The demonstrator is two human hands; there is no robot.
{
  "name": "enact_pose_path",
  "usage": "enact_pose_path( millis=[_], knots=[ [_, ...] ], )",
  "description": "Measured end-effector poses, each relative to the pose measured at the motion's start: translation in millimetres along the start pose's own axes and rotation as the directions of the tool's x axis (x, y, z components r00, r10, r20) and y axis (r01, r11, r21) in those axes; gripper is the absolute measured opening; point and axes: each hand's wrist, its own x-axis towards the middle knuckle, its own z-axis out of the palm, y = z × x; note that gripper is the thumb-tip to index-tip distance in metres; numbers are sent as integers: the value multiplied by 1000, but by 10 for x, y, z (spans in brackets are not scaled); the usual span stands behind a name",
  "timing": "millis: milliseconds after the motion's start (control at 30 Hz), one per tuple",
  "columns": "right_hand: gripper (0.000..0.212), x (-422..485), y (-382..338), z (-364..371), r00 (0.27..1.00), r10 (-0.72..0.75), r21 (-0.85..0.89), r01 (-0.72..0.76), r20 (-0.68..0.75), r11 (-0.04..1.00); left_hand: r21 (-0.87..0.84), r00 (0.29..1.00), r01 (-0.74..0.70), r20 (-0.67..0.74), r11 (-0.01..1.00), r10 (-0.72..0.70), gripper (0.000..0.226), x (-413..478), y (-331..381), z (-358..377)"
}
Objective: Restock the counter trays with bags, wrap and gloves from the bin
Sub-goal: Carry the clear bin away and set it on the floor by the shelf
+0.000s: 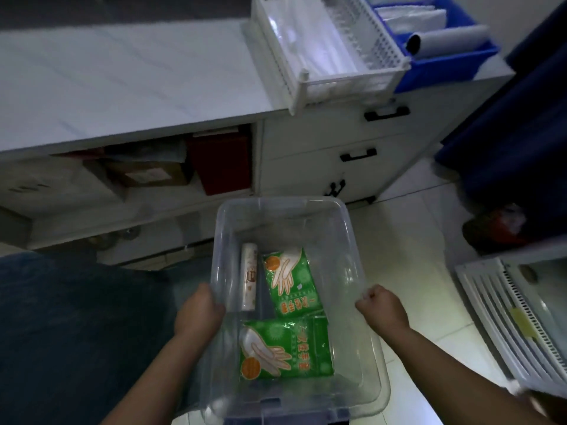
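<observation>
Bin [276,202] of clear plastic fills the middle of the head view, gripped on both sides: the left hand [199,311] curls over its left rim and the right hand [380,308] folds its fingers tight over its right rim. Inside the bin, a roll of wrap [249,277] lies along the left wall, one green glove pack [291,282] just right of it, and a second glove pack [287,351] nearer the person. Beyond the bin's far rim stands the counter [122,81], with the white tray [352,84] and the blue tray [445,69] up and to the right. Whether the bin rests on anything I cannot tell. The step appears to be positioning the bin, so hold it level, bring it under the trays, and set it down before freeing a hand.
</observation>
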Motion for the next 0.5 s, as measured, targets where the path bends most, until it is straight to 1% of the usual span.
enact_pose_path(
  millis=[100,200,400,500],
  knots=[
    [14,-69,551,-359,996,64,107,-58,-56,993,36,993,-115,23,993,114,16,-205,473,233],
    [18,-111,1123,-672,989,109,202,-87,-102,976,117,981,-194,30,974,192,19,-477,949,485],
    [14,-108,2221,-1284,960,196,395,-105,-197,912,160,954,-299,12,941,301,18,-1135,1961,1049],
    [11,-102,2731,-1636,946,242,461,-120,-215,879,193,929,-365,10,911,370,18,-1413,2497,1326]
  ],
)
